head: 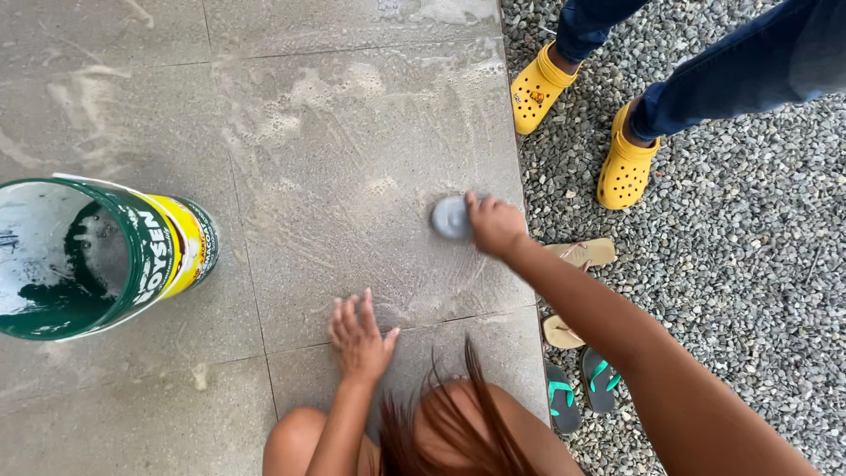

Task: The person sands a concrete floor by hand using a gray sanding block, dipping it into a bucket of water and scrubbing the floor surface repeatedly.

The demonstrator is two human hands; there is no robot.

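Brush (451, 217) gripped in right hand (495, 225), pressed on soapy floor (352, 150) near gravel (749, 264). Left hand (359, 338) spread open, flat on floor, holding nothing. Green bucket (97, 256) well apart, left.

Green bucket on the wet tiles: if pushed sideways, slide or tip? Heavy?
The bucket stands upright on soapy tiles, so it would likely slide rather than tip. Little liquid shows inside, so it is probably light for its size. Its walls look like stiff plastic, unlikely to buckle. Neither the left hand nor the right hand touches it.
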